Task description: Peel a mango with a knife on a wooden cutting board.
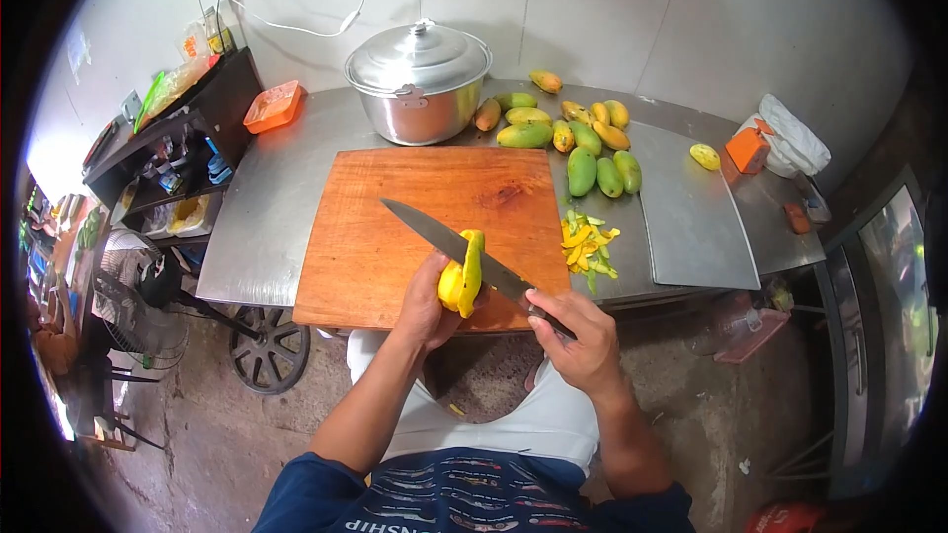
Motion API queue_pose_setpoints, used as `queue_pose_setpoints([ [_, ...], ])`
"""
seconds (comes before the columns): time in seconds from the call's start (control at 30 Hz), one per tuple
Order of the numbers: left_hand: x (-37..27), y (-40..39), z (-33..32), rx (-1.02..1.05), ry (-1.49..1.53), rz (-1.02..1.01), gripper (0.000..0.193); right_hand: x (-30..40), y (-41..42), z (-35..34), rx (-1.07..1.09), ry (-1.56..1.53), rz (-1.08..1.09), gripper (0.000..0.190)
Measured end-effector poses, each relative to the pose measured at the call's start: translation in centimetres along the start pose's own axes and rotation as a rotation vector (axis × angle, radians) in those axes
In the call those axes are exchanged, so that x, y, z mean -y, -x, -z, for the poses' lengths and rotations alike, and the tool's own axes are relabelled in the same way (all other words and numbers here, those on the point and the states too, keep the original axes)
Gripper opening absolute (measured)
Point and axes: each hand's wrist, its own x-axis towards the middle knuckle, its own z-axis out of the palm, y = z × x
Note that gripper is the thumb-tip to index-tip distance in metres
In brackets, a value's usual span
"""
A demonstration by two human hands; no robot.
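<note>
My left hand [429, 311] holds a partly peeled yellow mango [450, 286] over the near edge of a wooden cutting board [370, 237]. A strip of green-yellow peel hangs from the fruit. In my right hand [581, 337] is the handle of a large kitchen knife [429, 226], its blade lying across the mango and pointing up to the left. Right of the board lies a heap of mango peelings [589, 244]. Several green and yellow mangoes [581, 170] are grouped behind the peelings. A single peeled-looking yellow mango [704, 156] rests farther right.
A lidded aluminium pot [418, 107] stands behind the board, with an orange plastic basket [272, 106] to its left. A grey flat sheet [692, 215] lies on the metal table [252, 237]. An orange kitchen scale [748, 149] stands at right, a dark shelf [185, 118] at left.
</note>
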Motion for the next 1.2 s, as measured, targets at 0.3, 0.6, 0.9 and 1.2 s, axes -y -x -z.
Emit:
queue_pose_setpoints([
  [0.3, 1.3, -2.5, -1.5, 0.109, 0.082, 0.067, 0.046, -1.7, -1.2, -0.8, -0.076, -0.064, -0.061, 0.033],
  [0.6, 1.8, -4.3, -2.9, 0.182, 0.046, 0.131, 0.041, -3.5, -0.2, 0.4, -0.112, -0.123, -0.221, 0.031],
  [0.9, 1.9, -5.2, -2.7, 0.134, -0.141, 0.131, 0.035, -5.3, -1.8, 0.7, 0.005, -0.706, -0.651, 0.036],
  [1.2, 0.5, -4.5, -3.9, 0.071, -0.26, 0.136, 0.03, -5.9, -0.4, 0.5, -0.014, -0.662, -0.611, 0.039],
])
